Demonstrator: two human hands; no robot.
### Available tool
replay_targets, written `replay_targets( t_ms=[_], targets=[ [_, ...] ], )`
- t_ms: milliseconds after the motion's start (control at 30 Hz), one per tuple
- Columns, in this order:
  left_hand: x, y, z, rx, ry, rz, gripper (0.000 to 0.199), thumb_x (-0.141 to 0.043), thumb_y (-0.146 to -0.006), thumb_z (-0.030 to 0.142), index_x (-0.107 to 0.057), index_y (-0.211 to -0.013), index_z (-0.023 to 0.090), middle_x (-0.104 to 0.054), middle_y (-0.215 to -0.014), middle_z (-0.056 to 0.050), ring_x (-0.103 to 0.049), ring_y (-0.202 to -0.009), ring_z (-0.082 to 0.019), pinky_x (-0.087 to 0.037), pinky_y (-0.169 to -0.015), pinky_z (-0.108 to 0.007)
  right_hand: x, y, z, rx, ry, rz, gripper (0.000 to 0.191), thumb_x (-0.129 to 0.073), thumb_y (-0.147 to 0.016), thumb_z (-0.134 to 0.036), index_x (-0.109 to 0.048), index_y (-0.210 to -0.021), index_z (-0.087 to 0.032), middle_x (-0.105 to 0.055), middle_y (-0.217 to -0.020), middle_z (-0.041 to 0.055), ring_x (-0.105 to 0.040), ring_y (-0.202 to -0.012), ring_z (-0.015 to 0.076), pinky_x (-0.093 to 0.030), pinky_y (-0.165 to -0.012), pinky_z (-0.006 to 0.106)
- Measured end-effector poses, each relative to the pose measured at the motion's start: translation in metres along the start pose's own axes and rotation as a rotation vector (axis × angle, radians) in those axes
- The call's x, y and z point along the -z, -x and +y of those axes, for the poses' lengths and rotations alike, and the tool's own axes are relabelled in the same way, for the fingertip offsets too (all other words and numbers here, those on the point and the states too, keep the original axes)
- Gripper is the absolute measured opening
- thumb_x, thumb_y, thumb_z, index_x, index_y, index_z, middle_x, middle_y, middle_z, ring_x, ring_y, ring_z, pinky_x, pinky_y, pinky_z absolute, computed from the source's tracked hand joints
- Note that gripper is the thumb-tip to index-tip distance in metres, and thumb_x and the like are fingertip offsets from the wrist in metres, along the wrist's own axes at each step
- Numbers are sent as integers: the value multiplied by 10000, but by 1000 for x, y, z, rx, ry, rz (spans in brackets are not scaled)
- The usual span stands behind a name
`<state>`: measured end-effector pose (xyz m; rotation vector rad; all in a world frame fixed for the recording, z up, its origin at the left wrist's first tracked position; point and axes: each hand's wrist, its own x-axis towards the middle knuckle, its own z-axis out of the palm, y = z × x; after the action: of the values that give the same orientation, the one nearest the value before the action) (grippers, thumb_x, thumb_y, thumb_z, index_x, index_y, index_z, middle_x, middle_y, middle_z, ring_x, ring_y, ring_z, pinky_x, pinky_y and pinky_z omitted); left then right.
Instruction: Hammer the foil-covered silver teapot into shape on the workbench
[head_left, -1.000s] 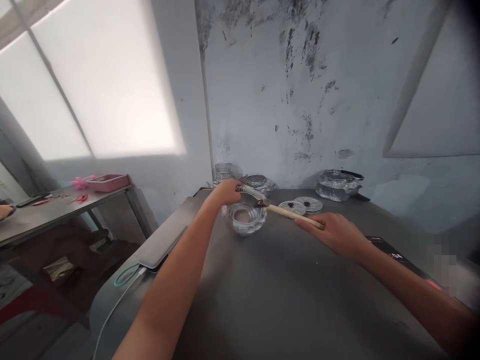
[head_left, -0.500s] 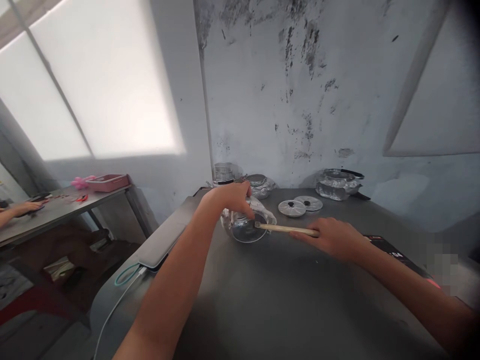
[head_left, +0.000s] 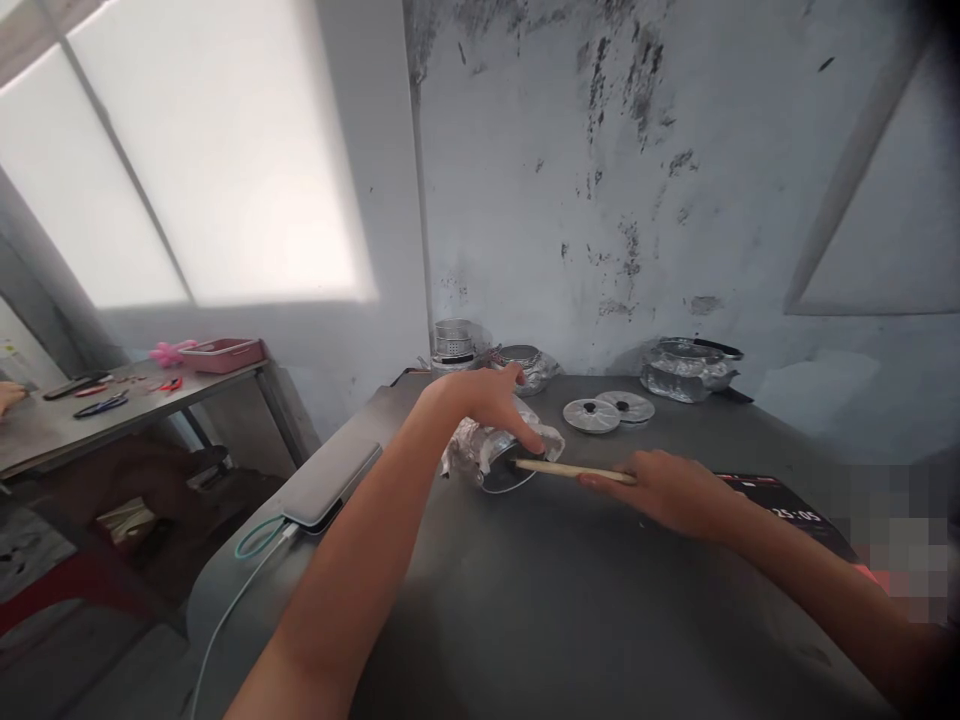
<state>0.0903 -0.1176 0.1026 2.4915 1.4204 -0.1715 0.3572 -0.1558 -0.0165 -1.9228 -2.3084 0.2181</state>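
A glass pot (head_left: 466,447) partly wrapped in crumpled foil lies tilted on the grey table, its round mouth facing toward me. Over its top, my left hand (head_left: 495,402) is closed, thumb near the rim, hiding part of the foil. In my right hand (head_left: 670,490) is a pale wooden stick (head_left: 566,469), held level by its near end. The stick's far tip reaches into the pot's mouth, so the shape of that end is hard to make out.
Behind stand another foil-wrapped pot (head_left: 529,372), a perforated metal strainer (head_left: 453,340) and a foil-covered pot with black handle (head_left: 686,374). Two round lids (head_left: 592,416) lie nearby. A grey cabled case (head_left: 330,487) sits left, a dark screen (head_left: 772,500) right. The side table holds a pink basket (head_left: 223,355).
The pot has turned in my left hand, showing more crumpled foil on its left side. The stick's tip has shifted slightly in the mouth. At far left, another person's hand has mostly left view.
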Motion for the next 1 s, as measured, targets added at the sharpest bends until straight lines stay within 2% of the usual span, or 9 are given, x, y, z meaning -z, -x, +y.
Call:
replay_targets(
  t_ms=[67,167,333,433,533,600,700,833,1000],
  targets=[
    [-1,-4,-1,-25,-23,43,1270,-679,-548,819,-112,-1563,308,-385,-1540,-107,-492,-1264,-402,-518,-860,-429,0,1,-4,46,-50,-33,665,-340,-848,-803,-568,-634,-216,-628,-631,71,-564,-542,208,-311,-527,312],
    [-4,-13,-8,-28,-72,108,1240,-722,-547,753,-152,-1555,309,-362,-1547,-115,-466,-1288,-400,-495,-917,-449,-1,4,-14,121,-154,-81,630,-284,-914,-733,-616,-746,-225,-661,-691,44,-601,-632,210,-360,-580,301],
    [-10,-25,-22,-51,-93,89,1244,-747,-508,750,-200,-1549,344,-233,-1590,-136,-446,-1303,-404,-490,-938,-467,-8,10,-26,129,-301,-110,584,-271,-946,-668,-559,-744,-202,-677,-809,79,-615,-755,229,-424,-682,319],
    [-12,-30,-25,-64,-70,92,1198,-720,-531,778,-233,-1542,357,-246,-1587,-126,-450,-1298,-411,-490,-934,-457,-12,14,-32,112,-402,-165,563,-262,-948,-666,-526,-764,-205,-633,-768,57,-588,-687,197,-443,-622,303],
    [-14,-35,-24,-66,-48,135,1163,-646,-558,860,-295,-1524,316,-316,-1565,-120,-445,-1303,-412,-469,-959,-459,-14,19,-39,90,-502,-226,531,-244,-956,-652,-500,-811,-210,-571,-711,20,-538,-596,155,-434,-517,268],
    [-15,-37,-24,-79,-40,159,1152,-615,-562,893,-330,-1507,299,-372,-1542,-106,-458,-1294,-397,-452,-980,-456,-13,23,-44,91,-545,-228,498,-257,-964,-629,-502,-848,-210,-542,-711,4,-524,-597,143,-438,-517,255],
    [-16,-40,-23,-103,-38,159,1153,-610,-555,905,-347,-1498,296,-409,-1527,-87,-465,-1289,-386,-451,-978,-445,-12,27,-50,110,-578,-214,455,-265,-983,-576,-537,-1042,-216,-544,-763,-4,-533,-625,140,-449,-550,251],
    [-19,-43,-19,-118,-47,200,1156,-624,-535,906,-385,-1477,281,-445,-1502,-82,-466,-1292,-376,-442,-987,-432,-13,29,-54,171,-541,-183,473,-266,-1004,-485,-424,-1390,-262,-573,-809,1,-571,-709,165,-472,-632,269],
    [-23,-46,-12,-138,-75,241,1125,-638,-523,901,-443,-1439,278,-481,-1475,-76,-500,-1257,-372,-445,-981,-429,-16,28,-57,183,-483,-164,486,-241,-1011,-439,-474,-1379,-225,-598,-792,22,-594,-714,178,-487,-657,282]
  ],
)
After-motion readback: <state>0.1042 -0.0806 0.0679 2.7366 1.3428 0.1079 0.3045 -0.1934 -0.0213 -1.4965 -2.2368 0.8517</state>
